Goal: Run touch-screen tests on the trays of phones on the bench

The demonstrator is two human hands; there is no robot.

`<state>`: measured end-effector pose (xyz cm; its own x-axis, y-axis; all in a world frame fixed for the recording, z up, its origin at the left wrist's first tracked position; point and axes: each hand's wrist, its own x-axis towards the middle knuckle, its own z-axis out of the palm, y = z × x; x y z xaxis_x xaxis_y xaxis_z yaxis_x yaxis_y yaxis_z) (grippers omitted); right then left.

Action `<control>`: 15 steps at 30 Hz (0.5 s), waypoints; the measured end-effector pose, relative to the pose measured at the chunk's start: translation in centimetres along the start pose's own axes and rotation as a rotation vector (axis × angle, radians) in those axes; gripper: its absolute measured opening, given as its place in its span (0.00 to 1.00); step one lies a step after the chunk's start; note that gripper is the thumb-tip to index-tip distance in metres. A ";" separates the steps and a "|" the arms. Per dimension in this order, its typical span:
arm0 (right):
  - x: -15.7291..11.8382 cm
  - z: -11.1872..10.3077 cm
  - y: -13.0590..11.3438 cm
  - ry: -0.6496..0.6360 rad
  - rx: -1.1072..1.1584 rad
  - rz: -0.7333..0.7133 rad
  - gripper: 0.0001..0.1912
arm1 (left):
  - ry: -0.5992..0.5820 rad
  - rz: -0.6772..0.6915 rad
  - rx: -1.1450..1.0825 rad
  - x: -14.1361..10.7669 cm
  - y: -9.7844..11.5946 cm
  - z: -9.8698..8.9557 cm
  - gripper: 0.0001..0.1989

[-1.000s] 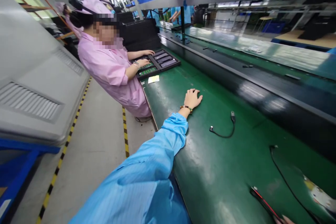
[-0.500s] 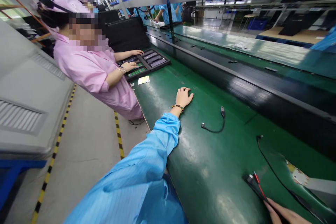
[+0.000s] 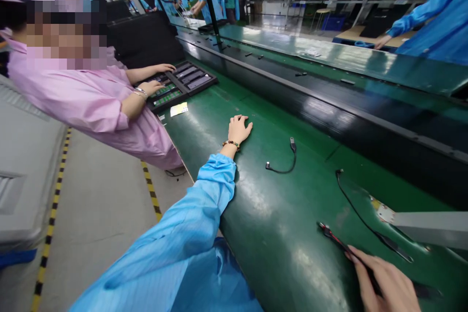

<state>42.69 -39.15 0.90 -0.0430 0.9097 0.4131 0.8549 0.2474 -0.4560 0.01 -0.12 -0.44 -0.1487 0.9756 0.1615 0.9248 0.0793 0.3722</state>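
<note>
My left hand [image 3: 239, 129] rests on the green tabletop [image 3: 270, 234] with its fingers apart and nothing in it; a beaded bracelet circles the wrist. At the lower right, my right hand [image 3: 383, 275] holds a dark cable with a red section [image 3: 334, 238], its tip pointing up and left. A short black cable [image 3: 292, 161] lies curved between my hands, touching neither. Beyond my right hand lies a longer black cable [image 3: 356, 207], near a metal bracket.
At the left, a person in pink [image 3: 87, 102] has both hands over a black tray [image 3: 193, 80]. A yellow-white packet [image 3: 179, 109] lies near it. A dark conveyor [image 3: 310, 97] runs along the far side; a grey metal bar [image 3: 431, 224] juts in at right.
The view has shifted, so the table and left hand appear further left. My right hand shows more fully, and the cable in it has turned flatter.
</note>
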 end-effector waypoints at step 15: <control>0.7 -0.8 -1.6 0.042 0.005 0.019 0.14 | -0.003 -0.002 0.020 0.1 0.1 -0.2 0.23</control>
<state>41.71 -39.21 2.55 -0.0048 0.8997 0.4365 0.8530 0.2315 -0.4678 -0.02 -0.08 -0.18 -0.1492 0.9761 0.1581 0.9313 0.0849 0.3543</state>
